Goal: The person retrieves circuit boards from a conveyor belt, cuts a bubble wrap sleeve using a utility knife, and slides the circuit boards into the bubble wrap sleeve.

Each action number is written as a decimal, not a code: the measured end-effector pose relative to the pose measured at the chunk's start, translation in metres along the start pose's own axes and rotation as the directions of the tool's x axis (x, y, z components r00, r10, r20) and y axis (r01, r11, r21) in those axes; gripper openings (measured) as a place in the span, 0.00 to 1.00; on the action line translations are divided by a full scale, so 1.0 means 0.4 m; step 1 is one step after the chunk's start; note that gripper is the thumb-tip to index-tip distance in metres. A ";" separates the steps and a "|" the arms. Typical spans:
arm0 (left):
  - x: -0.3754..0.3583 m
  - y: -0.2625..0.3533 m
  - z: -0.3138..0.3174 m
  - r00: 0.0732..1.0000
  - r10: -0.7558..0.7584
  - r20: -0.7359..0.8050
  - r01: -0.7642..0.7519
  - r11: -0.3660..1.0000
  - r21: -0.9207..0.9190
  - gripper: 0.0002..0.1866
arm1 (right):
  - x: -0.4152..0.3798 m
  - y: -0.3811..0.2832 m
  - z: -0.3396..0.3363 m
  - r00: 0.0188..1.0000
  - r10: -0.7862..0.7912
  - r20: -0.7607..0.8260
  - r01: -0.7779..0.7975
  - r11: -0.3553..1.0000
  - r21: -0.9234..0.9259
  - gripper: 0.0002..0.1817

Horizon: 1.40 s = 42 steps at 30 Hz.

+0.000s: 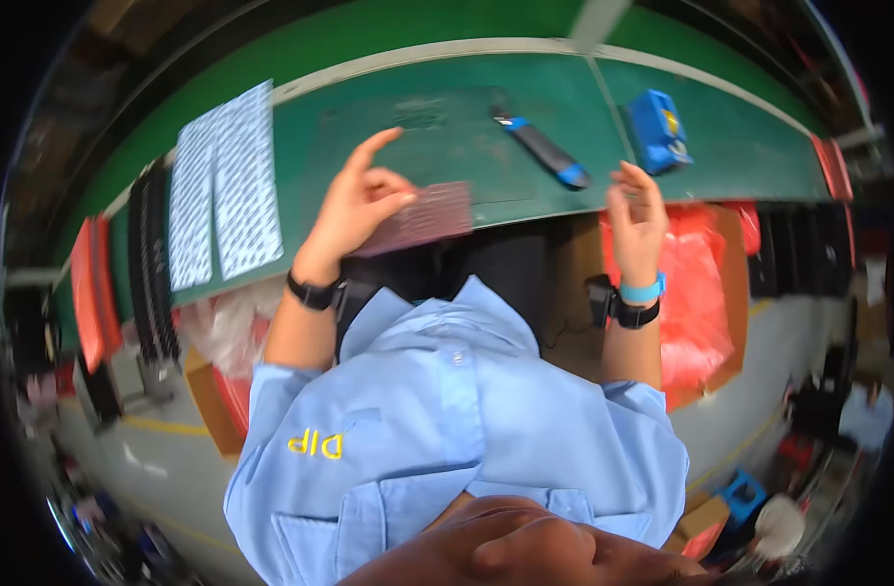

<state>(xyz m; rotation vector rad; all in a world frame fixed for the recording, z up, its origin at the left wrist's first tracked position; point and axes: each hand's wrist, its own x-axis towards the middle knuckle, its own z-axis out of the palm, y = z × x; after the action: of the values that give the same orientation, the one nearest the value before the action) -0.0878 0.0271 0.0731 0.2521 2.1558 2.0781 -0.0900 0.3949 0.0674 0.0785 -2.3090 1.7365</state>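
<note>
My left hand (357, 207) is over the front edge of the green table (310, 127), index finger stretched out. Its thumb and another finger come together at the corner of a pink see-through sheet (437, 213), which overlaps the table edge and is blurred. My right hand (638, 217) is raised past the edge at the right, fingers loosely bent and apart, with nothing seen in them. Between the hands, farther back, lies a black and blue handled tool (543, 151). A blue tape dispenser (658, 130) stands just beyond my right fingertips.
White patterned sheets (247, 181) lie at the left of the table beside black slotted strips (152, 264). A flat clear piece (418, 112) rests at the back. Below the edge, a carton with red plastic (696, 303) stands right, another carton (212, 405) left.
</note>
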 end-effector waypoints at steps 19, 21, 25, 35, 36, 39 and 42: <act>-0.012 -0.063 -0.128 0.910 0.002 -0.415 0.203 0.869 0.451 0.42 | 0.072 -0.172 0.485 0.654 -0.606 0.452 0.756 0.524 -0.391 0.26; -0.014 -0.059 -0.132 0.905 0.037 -0.424 0.212 0.824 0.526 0.43 | -0.024 -0.152 0.487 0.597 -0.409 0.690 0.751 0.587 -0.302 0.32; -0.092 -0.052 -0.180 0.826 0.255 -0.503 0.311 0.539 0.783 0.45 | -0.098 -0.111 0.507 0.577 -0.422 0.699 0.779 0.540 -0.317 0.32; -0.223 -0.061 -0.309 0.620 0.008 -0.785 0.733 0.351 0.583 0.57 | -0.068 -0.094 0.509 0.615 -0.438 0.656 0.734 0.622 -0.272 0.28; -0.225 -0.046 -0.307 0.620 0.011 -0.784 0.732 0.350 0.584 0.57 | -0.063 -0.096 0.509 0.614 -0.434 0.659 0.730 0.629 -0.266 0.27; -0.209 0.005 -0.301 0.562 -0.001 -0.827 0.799 0.259 0.542 0.48 | -0.053 -0.086 0.513 0.640 -0.445 0.627 0.701 0.672 -0.239 0.24; -0.240 0.009 -0.368 0.686 -0.011 -0.728 0.620 0.533 0.576 0.39 | -0.038 -0.083 0.515 0.684 -0.412 0.602 0.616 0.768 -0.173 0.21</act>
<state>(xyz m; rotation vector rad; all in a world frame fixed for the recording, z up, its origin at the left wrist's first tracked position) -0.0255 -0.1370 0.0809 -0.9381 3.0784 0.8511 -0.1033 0.1876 0.0418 1.1818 -2.5564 1.0421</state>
